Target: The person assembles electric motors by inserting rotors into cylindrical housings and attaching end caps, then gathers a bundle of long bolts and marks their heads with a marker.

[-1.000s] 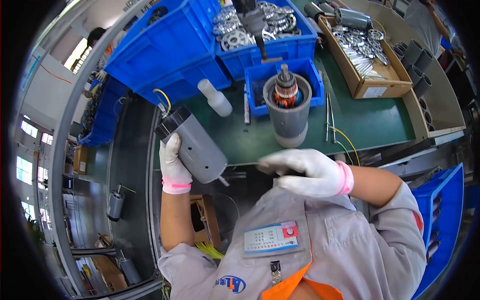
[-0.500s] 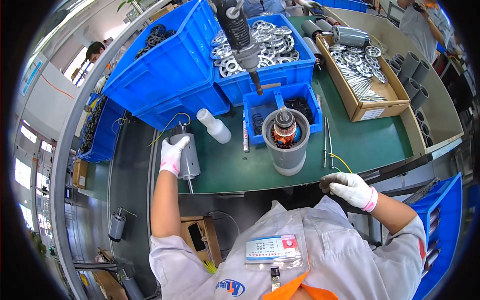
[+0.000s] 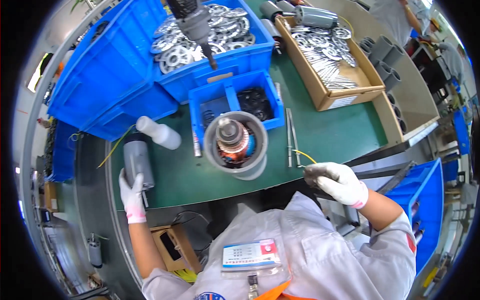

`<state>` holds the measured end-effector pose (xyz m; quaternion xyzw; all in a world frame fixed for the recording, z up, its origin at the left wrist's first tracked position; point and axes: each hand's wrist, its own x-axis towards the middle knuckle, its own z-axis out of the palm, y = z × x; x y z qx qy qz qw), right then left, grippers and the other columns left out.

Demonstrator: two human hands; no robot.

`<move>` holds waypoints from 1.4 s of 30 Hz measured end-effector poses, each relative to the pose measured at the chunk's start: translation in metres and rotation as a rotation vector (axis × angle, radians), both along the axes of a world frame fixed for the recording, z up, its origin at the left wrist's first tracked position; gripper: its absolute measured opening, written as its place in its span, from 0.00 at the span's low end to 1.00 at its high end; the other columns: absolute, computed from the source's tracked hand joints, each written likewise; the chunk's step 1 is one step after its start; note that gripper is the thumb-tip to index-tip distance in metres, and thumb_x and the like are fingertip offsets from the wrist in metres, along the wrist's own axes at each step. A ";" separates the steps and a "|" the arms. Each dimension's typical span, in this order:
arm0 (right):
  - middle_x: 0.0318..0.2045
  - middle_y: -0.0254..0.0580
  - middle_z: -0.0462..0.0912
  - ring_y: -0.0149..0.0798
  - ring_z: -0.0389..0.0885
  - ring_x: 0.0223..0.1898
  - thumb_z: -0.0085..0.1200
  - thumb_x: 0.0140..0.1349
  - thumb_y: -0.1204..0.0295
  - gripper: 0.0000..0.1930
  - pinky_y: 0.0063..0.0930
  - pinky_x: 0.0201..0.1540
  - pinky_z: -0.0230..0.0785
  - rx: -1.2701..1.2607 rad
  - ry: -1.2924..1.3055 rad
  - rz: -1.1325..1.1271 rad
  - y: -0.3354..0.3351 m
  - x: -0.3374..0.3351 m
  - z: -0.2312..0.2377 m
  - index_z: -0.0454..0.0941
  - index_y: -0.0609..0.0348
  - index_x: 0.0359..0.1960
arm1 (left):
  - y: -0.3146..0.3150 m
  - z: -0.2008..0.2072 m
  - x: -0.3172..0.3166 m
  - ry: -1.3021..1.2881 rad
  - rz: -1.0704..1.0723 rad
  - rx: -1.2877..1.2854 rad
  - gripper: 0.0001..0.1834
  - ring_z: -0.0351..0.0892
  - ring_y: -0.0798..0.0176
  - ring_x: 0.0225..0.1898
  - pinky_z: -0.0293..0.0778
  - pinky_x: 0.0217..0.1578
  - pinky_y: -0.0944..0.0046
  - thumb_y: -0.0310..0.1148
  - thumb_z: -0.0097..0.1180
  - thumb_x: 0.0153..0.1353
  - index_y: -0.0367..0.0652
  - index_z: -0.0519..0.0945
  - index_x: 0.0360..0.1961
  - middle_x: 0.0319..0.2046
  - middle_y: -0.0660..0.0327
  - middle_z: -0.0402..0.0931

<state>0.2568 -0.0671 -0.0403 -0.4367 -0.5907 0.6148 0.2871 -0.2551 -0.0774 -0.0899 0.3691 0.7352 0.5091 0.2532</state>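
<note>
My left hand (image 3: 132,197), in a white glove, is at the lower end of a grey cylindrical motor (image 3: 136,157) lying at the table's left edge. Thumb and fingers are spread against its side. My right hand (image 3: 341,184), gloved with dirty fingertips, is at the table's front edge with fingers curled; whatever is in them is hidden. A yellow wire (image 3: 306,156) runs up to that hand, beside two metal rods (image 3: 289,142). Between the hands stands a grey cylindrical housing (image 3: 212,159) with a copper-wound armature (image 3: 233,137) upright inside.
A power screwdriver (image 3: 192,22) hangs over a blue bin (image 3: 215,70) of metal discs. Closer in are a divided blue tray (image 3: 275,122), a white bottle (image 3: 159,133) and a marker (image 3: 196,146). At the right stands a cardboard box (image 3: 325,102) of discs and rods.
My left hand has slid from the motor's upper part to its lower end, and its fingers have spread. My right hand stays curled by the table edge. The whole view has shifted.
</note>
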 end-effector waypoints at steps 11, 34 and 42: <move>0.45 0.49 0.78 0.41 0.76 0.47 0.50 0.54 0.80 0.17 0.30 0.52 0.67 0.644 -0.573 -0.436 0.046 0.041 -0.053 0.74 0.65 0.48 | 0.004 -0.008 0.027 0.239 0.073 0.028 0.49 0.67 0.57 0.54 0.65 0.54 0.64 0.35 0.68 0.43 0.34 0.54 0.64 0.57 0.49 0.63; 0.38 0.52 0.79 0.52 0.77 0.40 0.55 0.45 0.77 0.14 0.39 0.45 0.70 0.966 -0.689 -0.178 0.077 0.021 -0.042 0.76 0.65 0.37 | 0.031 0.039 0.149 0.963 -0.843 0.576 0.24 0.73 0.47 0.44 0.69 0.46 0.52 0.26 0.60 0.37 0.41 0.75 0.42 0.44 0.51 0.74; 0.39 0.46 0.79 0.47 0.77 0.40 0.56 0.45 0.75 0.14 0.38 0.43 0.70 1.088 -0.786 -0.163 0.105 0.013 -0.055 0.77 0.61 0.36 | 0.081 0.043 0.165 0.835 -0.758 0.608 0.23 0.75 0.47 0.43 0.70 0.45 0.53 0.24 0.61 0.38 0.40 0.76 0.41 0.42 0.52 0.75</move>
